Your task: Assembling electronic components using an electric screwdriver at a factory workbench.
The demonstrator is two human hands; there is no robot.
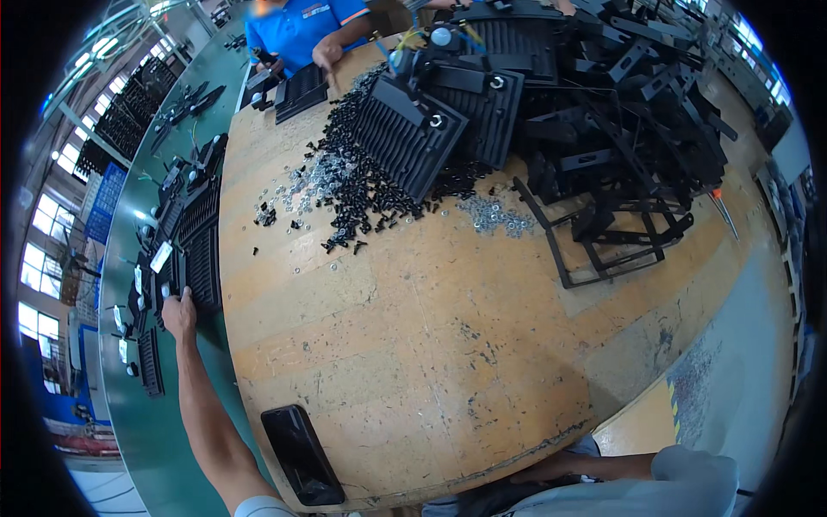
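My left arm stretches over the left edge of the wooden table, and my left hand (179,315) is closed on the near edge of a black finned housing (175,274) on the green bench. Beside it lies another black ribbed housing (203,271). My right forearm crosses low at the table's front edge; my right hand (547,470) is down by my lap, its fingers hidden. A black phone (301,455) lies near the front left corner of the table. Farther back, two large finned housings (408,133) with a nut-like fitting rest on a heap of black screws (362,200).
Silver washers (497,217) lie among the screws. Black brackets (624,129) and open frames (603,246) pile up at the right, beside an orange-handled screwdriver (724,212). Across the table a person in a blue shirt (301,34) handles a black part. More housings line the green bench (142,431).
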